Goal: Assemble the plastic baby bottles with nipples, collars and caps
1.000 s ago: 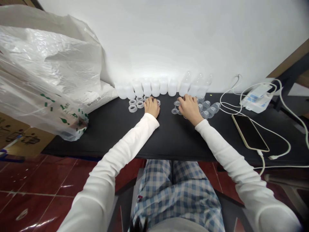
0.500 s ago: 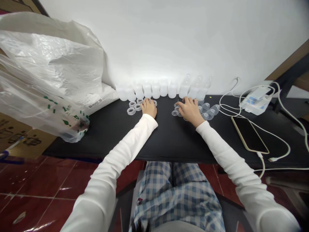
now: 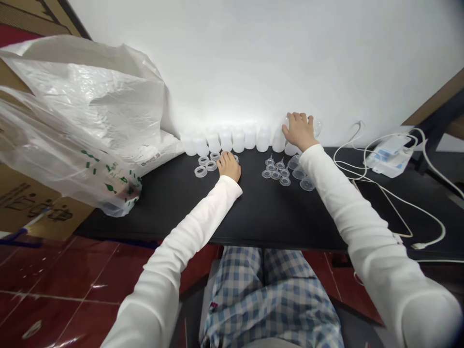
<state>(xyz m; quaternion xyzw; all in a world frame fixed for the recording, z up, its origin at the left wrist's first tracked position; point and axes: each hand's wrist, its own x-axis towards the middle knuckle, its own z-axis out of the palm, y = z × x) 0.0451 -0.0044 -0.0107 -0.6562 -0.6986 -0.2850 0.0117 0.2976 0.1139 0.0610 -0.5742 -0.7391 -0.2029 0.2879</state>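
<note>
My right hand (image 3: pixel 299 130) is at the far edge of the black table (image 3: pixel 290 217), its fingers over a clear plastic bottle, which it hides. Part of another clear bottle (image 3: pixel 317 127) shows to its right. Frosted plastic bottles (image 3: pixel 238 140) stand in a row against the wall. My left hand (image 3: pixel 228 166) rests beside a group of clear plastic rings (image 3: pixel 205 165), its fingers curled down. Whether it pinches one cannot be seen. Between the hands lie several clear silicone teats (image 3: pixel 275 167) and, near them, clear round caps (image 3: pixel 307 184).
A large white plastic bag (image 3: pixel 83 125) with green print slumps at the table's left end. To the right lie a white charger (image 3: pixel 387 155) and tangled white cables (image 3: pixel 406 208). My right sleeve passes over a phone (image 3: pixel 398 224). The white wall rises behind the table.
My right hand has moved forward from the teats to the clear bottles, uncovering the teats and caps. My left hand has barely moved.
</note>
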